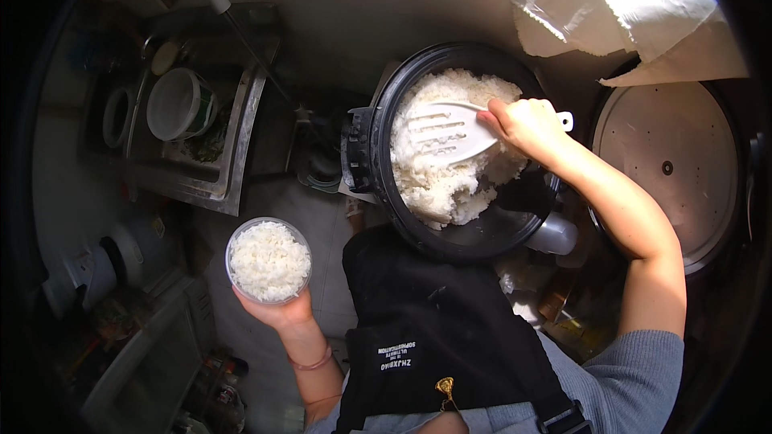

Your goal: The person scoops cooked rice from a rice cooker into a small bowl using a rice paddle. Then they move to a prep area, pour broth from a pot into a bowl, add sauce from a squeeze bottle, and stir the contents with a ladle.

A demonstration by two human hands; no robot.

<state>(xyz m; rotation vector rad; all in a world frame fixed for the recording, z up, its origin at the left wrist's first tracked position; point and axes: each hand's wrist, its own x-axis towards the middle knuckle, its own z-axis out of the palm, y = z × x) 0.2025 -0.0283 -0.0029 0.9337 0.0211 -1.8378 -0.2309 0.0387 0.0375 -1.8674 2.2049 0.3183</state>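
Grey floor (326, 273) lay in dim light, with a rectangular stainless-steel sink (247, 128) to the left holding a round, translucent white plastic tub (173, 104). Toward the right stood a large, round black cooker pot (498, 235) with a loose mass of white cooked rice (430, 185) inside. Over it, the person's right hand (527, 128) was closed around the handle of a white slotted plastic spatula (457, 137), its flat blade against the rice. The left hand (281, 309), cupped and partly hidden, held a clear round plastic container (232, 281) from beneath, well apart from the pot; white rice filled it to the rim. A round metal lid (667, 201) stood beyond the right forearm.
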